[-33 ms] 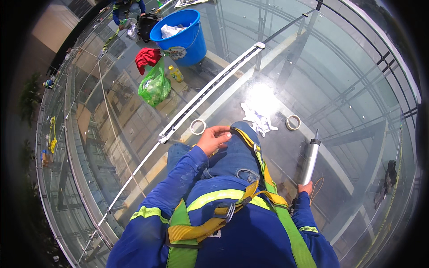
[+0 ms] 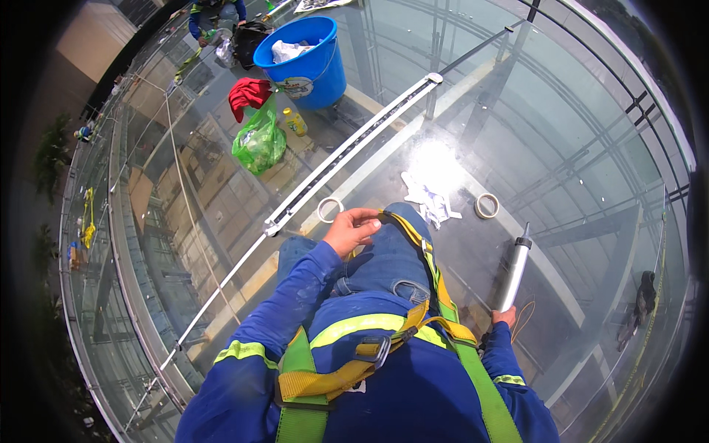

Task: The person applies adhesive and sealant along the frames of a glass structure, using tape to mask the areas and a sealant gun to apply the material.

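Note:
My left hand (image 2: 353, 231) rests over my bent knee, thumb and fingers slightly apart. Its fingertips come close to the black end of a yellow harness strap (image 2: 406, 227) lying along my thigh; whether they touch it I cannot tell. Down at my right side, my right hand (image 2: 504, 317) grips the rear of a silver caulking gun (image 2: 513, 275), its nozzle pointing away from me. The gun's trigger and handle are hidden. Crumpled white paper (image 2: 430, 201) lies on the glass ahead of my knee, between one tape roll (image 2: 330, 210) and another tape roll (image 2: 486, 206).
A white-edged rail (image 2: 353, 153) runs diagonally across the glass panels. Beyond it stand a blue bucket (image 2: 314, 77), a green plastic bag (image 2: 260, 140) with a red cloth (image 2: 248, 96), and a yellow bottle (image 2: 294, 122). Another person (image 2: 216, 16) crouches at the far left. A dark cloth (image 2: 645, 288) lies right.
The view has shifted slightly, so the bucket, bag and tape rolls sit a little further right. Both hands keep their hold and place.

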The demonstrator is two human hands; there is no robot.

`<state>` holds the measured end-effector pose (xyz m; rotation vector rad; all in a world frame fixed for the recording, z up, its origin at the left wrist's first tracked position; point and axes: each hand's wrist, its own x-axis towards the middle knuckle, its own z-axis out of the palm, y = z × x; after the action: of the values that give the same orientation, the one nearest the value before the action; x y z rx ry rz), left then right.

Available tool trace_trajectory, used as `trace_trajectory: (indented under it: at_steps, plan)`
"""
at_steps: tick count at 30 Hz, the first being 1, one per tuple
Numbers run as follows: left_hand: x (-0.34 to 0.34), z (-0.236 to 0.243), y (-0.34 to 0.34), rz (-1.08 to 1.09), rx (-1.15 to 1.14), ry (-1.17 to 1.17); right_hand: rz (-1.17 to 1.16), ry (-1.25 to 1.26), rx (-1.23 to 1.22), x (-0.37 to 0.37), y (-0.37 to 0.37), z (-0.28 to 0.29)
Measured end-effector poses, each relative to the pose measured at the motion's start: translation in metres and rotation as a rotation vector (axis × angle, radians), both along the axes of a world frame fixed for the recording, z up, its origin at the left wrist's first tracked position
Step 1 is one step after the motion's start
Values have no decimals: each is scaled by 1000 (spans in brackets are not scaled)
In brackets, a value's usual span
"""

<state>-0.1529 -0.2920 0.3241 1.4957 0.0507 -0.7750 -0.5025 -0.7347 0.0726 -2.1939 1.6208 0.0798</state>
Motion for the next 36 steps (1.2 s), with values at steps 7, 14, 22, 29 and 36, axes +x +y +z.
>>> trace_trajectory:
  at_steps: [7, 14, 22, 29, 36]
  plan:
    - [3, 82, -7, -533, 435, -794, -142, 136, -98, 19, 33, 33]
    - [-77, 329, -71, -1502, 587, -1524, 264, -421, -182, 140, 90, 107]
    - [-63, 303, 34, -1143, 1140, -1589, 558, -1026, 116, 253, 224, 190]
    - [-25, 281, 95, -922, 1397, -1485, 956, -1093, 82, 268, 281, 263]
    - [-22, 268, 128, -839, 1448, -1429, 1191, -1141, 51, 293, 315, 271]
